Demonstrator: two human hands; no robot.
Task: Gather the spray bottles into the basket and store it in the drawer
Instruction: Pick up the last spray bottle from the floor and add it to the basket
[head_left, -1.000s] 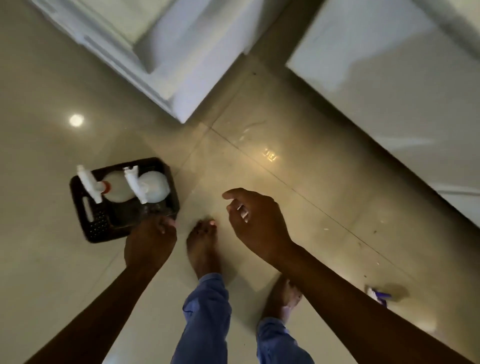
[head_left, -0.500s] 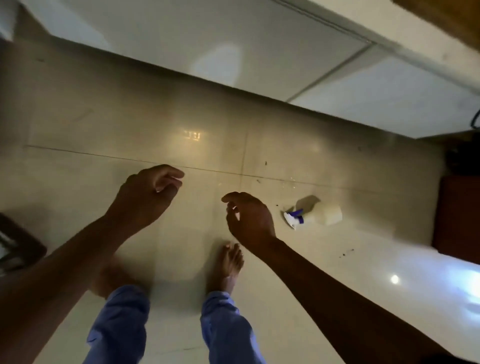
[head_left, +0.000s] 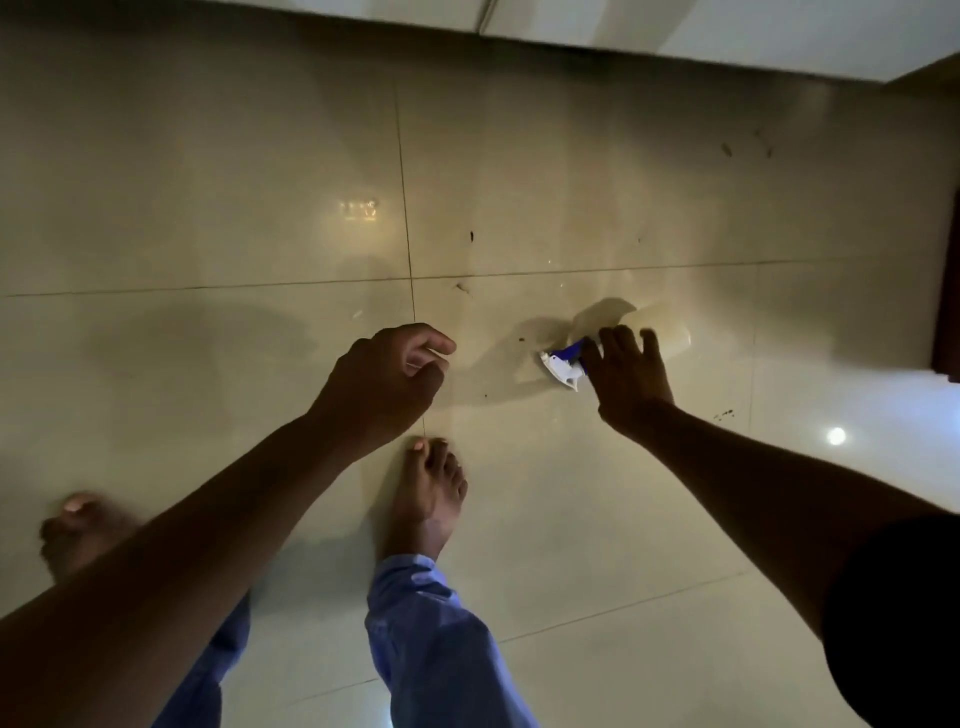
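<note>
A spray bottle lies on its side on the glossy tiled floor, pale body to the right, white and blue trigger head to the left. My right hand reaches over it with fingers spread, covering the bottle's neck; it holds nothing. My left hand hangs mid-frame with fingers loosely curled, nothing in it. The basket and the drawer are out of view.
Beige floor tiles fill the view. White cabinet fronts run along the top edge. Dark wooden furniture stands at the right edge. My bare feet and blue trouser legs are below the hands.
The view turned away from the basket with two bottles, which left the frame. My right hand moved out to the bottle on the floor and spread its fingers; I stepped closer.
</note>
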